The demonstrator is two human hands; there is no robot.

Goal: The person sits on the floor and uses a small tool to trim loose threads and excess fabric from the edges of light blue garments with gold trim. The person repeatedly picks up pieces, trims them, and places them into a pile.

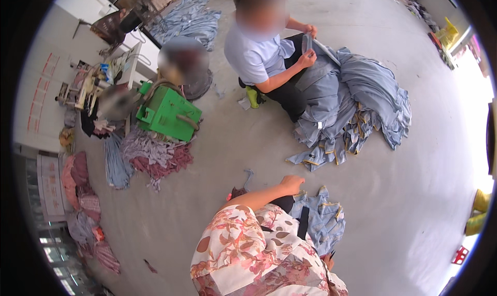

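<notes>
floral sleeve (248, 244) fills the lower middle, the wearer's own arm reaching up across it. left hand (292, 183) lies curled, knuckles up, at the top edge of a small blue garment (323, 218) lying crumpled on the concrete floor (222, 156); whether the hand pinches the cloth or only rests there, cannot tell. right hand (327, 261) barely shows at the garment's lower edge, mostly hidden by the sleeve; its state cannot be told. farther off, a seated person in a pale blue shirt (256, 55) holds a strip of blue cloth between both hands, beside a big heap of blue garments (357, 104). left of that, a green machine (168, 112) sits above striped and purple cloth piles (152, 153).
</notes>
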